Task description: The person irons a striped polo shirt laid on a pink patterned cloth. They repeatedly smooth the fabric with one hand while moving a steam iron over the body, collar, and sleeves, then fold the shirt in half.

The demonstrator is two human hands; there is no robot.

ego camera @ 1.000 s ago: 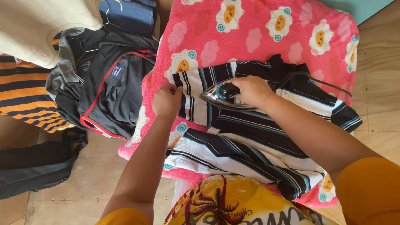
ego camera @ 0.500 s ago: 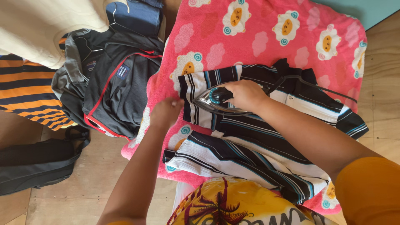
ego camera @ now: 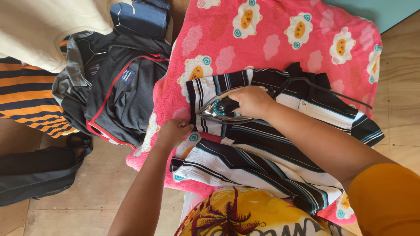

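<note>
The right hand (ego camera: pixel 250 101) is wrapping closed around the handle of a silver iron (ego camera: pixel 218 110), whose soleplate is lying flat on a black, white and teal striped shirt (ego camera: pixel 267 144) near the picture's centre. The left hand (ego camera: pixel 173 132), at eight o'clock from the iron, is pinching the shirt's near edge with curled fingers. The shirt is spreading over a pink blanket (ego camera: pixel 271 39) printed with sheep. At nine o'clock from the blanket, a dark grey garment (ego camera: pixel 118 91) with red piping is resting beside an orange-and-navy striped cloth (ego camera: pixel 26 96); a black bag (ego camera: pixel 39 172) is lying on the wooden floor (ego camera: pixel 87 205).
</note>
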